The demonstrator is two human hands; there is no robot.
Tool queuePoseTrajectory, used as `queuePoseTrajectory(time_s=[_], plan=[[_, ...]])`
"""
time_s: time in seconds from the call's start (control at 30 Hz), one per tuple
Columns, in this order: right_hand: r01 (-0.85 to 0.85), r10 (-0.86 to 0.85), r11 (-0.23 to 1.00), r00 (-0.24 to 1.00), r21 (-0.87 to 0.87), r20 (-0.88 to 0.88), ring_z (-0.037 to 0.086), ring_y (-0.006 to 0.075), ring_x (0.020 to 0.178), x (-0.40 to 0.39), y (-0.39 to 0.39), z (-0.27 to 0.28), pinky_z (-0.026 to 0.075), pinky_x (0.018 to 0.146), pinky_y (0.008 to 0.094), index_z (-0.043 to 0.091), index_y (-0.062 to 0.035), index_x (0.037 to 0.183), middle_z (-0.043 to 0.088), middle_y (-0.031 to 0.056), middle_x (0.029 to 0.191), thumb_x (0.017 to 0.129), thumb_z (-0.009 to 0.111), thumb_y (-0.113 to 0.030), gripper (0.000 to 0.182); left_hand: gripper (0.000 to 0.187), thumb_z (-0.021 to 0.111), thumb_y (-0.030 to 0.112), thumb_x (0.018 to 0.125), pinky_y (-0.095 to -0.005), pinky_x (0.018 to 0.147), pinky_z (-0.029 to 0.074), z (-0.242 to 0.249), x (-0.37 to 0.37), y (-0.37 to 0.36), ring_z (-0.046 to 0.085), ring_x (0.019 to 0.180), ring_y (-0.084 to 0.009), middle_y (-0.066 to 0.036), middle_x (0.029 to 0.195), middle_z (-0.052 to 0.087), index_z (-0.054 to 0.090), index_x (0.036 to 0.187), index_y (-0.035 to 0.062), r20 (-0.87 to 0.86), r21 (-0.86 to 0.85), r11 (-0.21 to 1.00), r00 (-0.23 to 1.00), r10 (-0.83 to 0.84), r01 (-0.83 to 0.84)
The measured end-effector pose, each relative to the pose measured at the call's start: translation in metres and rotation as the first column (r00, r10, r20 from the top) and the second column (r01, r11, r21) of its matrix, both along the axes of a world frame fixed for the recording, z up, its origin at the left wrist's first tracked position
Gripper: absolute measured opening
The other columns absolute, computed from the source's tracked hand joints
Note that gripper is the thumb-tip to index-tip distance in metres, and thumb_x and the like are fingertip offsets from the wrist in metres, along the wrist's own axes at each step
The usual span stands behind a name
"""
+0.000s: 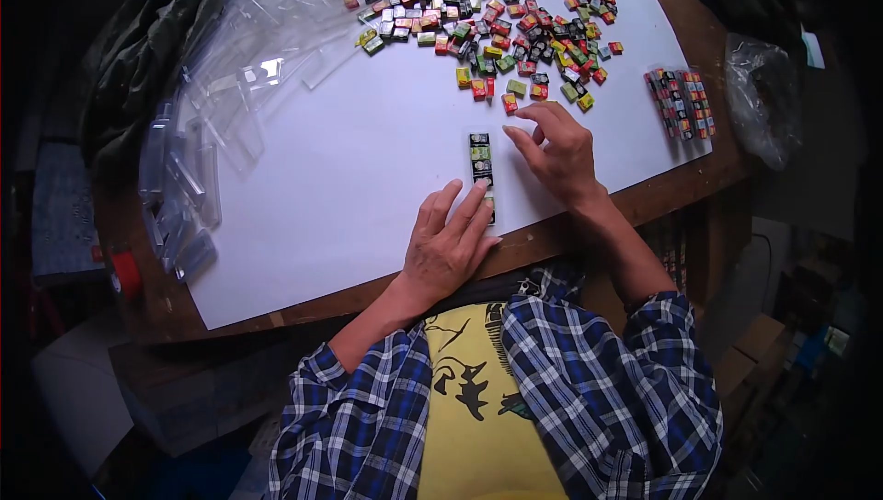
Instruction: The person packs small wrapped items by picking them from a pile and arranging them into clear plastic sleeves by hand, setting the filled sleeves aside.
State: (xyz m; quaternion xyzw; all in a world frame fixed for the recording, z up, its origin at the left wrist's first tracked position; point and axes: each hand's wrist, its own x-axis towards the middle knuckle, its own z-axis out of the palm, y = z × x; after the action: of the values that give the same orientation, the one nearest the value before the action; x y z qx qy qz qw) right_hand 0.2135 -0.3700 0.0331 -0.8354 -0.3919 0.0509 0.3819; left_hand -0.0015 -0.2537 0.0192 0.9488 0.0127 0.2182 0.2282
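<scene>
A narrow clear case (481, 152) lies upright in my view near the table's front edge, with a single row of small black and green boxes in it. My left hand (446, 241) rests palm down over its near end, fingers stretched out and touching the row. The lower boxes are partly hidden under those fingers. To the right of the case, my right hand (559, 150) hovers with thumb and forefinger apart and nothing visible between them. Its forefinger is nearest a small red box (510, 103) at the front of the loose pile (529, 26).
Empty clear plastic cases (262, 72) spread over the left side, with more cases (189, 192) heaped along the left edge. Filled cases (681, 103) stand at the right, beside a clear plastic bag (762, 100). Red tape (126, 274) sits at the left table edge.
</scene>
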Motion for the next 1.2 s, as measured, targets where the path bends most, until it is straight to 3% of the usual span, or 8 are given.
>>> queuePoseTrajectory(time_s=[0.1, 0.23, 0.37, 0.5, 0.67, 1.07, 1.17, 1.2], plan=[[0.025, -0.011, 0.998, 0.966, -0.051, 0.257, 0.076, 0.0254, 0.076, 0.022, 0.017, -0.014, 0.061, 0.065, 0.0362, 0.077, -0.0056, 0.105, 0.076, 0.0101, 0.103, 0.089, 0.086, -0.013, 0.02, 0.034, 0.077, 0.022, 0.095, -0.0514, 0.108, 0.048, -0.003, 0.002, 0.001, 0.057, 0.133, -0.0383, -0.014, 0.143, 0.066, 0.074, 0.121, 0.002, -0.022, 0.038, 0.999, 1.0, -0.011, 0.012], [-0.032, 0.04, 0.999, 0.964, -0.037, 0.263, 0.076, 0.0236, 0.075, 0.035, 0.022, -0.024, 0.061, 0.062, 0.0338, 0.076, -0.006, 0.104, 0.076, 0.0095, 0.102, 0.089, 0.086, -0.011, 0.018, 0.033, 0.076, 0.021, 0.095, -0.0514, 0.109, 0.048, -0.01, -0.001, 0.002, 0.059, 0.132, -0.0382, -0.013, 0.141, 0.067, 0.074, 0.122, 0.0011, 0.001, 0.057, 0.997, 0.999, -0.05, 0.049], [-0.239, 0.228, 0.968, 0.966, 0.083, 0.121, 0.077, 0.0245, 0.076, 0.008, -0.002, -0.015, 0.061, 0.062, 0.0335, 0.076, -0.0066, 0.102, 0.076, 0.0088, 0.101, 0.088, 0.085, -0.009, 0.016, 0.031, 0.076, 0.019, 0.095, -0.0507, 0.108, 0.049, -0.011, -0.003, 0.003, 0.061, 0.129, -0.0378, -0.013, 0.138, 0.069, 0.074, 0.12, 0.001, 0.02, 0.033, 0.997, 0.998, -0.066, 0.065], [-0.409, 0.379, 0.904, 0.9, 0.122, 0.215, 0.077, 0.0231, 0.075, -0.015, -0.01, -0.013, 0.063, 0.064, 0.032, 0.076, -0.0048, 0.101, 0.077, 0.0088, 0.103, 0.086, 0.086, -0.001, 0.018, 0.029, 0.076, 0.018, 0.095, -0.0498, 0.106, 0.05, -0.012, -0.002, 0.003, 0.062, 0.127, -0.0376, -0.013, 0.136, 0.071, 0.075, 0.118, 0.0006, 0.036, 0.02, 0.998, 0.997, -0.067, 0.067], [-0.321, 0.305, 0.944, 0.935, 0.071, 0.181, 0.079, 0.0242, 0.08, -0.021, -0.001, -0.013, 0.065, 0.067, 0.0327, 0.077, -0.005, 0.101, 0.078, 0.0091, 0.103, 0.085, 0.086, -0.001, 0.018, 0.026, 0.079, 0.016, 0.092, -0.0483, 0.104, 0.052, -0.012, -0.001, 0.003, 0.064, 0.125, -0.0356, -0.01, 0.133, 0.074, 0.078, 0.115, 0.003, 0.028, 0.019, 0.999, 0.998, -0.049, 0.049], [-0.431, 0.412, 0.901, 0.889, 0.058, 0.202, 0.079, 0.0261, 0.084, -0.022, -0.007, -0.01, 0.064, 0.069, 0.0349, 0.078, -0.0047, 0.102, 0.078, 0.0089, 0.105, 0.09, 0.082, -0.006, 0.013, 0.029, 0.072, 0.009, 0.089, -0.048, 0.106, 0.051, -0.014, -0.001, 0.004, 0.063, 0.125, -0.037, -0.013, 0.134, 0.071, 0.076, 0.116, 0.0001, 0.04, -0.023, 0.998, 0.997, -0.061, 0.062], [-0.379, 0.387, 0.918, 0.921, 0.114, -0.051, 0.078, 0.0261, 0.081, -0.02, -0.005, -0.014, 0.063, 0.067, 0.0346, 0.079, -0.005, 0.101, 0.076, 0.0108, 0.105, 0.09, 0.083, -0.009, 0.013, 0.029, 0.072, 0.009, 0.088, -0.0476, 0.106, 0.051, -0.015, -0.002, 0.001, 0.064, 0.125, -0.0359, -0.013, 0.132, 0.072, 0.076, 0.115, -0.0003, 0.048, -0.038, 0.996, 0.996, -0.081, 0.083], [-0.389, 0.396, 0.914, 0.917, 0.118, -0.045, 0.078, 0.0261, 0.081, -0.02, -0.005, -0.011, 0.063, 0.067, 0.0346, 0.079, -0.005, 0.101, 0.076, 0.0108, 0.105, 0.09, 0.083, -0.009, 0.013, 0.029, 0.071, 0.009, 0.087, -0.0473, 0.106, 0.051, -0.016, -0.002, 0.001, 0.064, 0.124, -0.0351, -0.013, 0.13, 0.072, 0.075, 0.115, -0.0005, 0.057, -0.047, 0.995, 0.995, -0.087, 0.09]])
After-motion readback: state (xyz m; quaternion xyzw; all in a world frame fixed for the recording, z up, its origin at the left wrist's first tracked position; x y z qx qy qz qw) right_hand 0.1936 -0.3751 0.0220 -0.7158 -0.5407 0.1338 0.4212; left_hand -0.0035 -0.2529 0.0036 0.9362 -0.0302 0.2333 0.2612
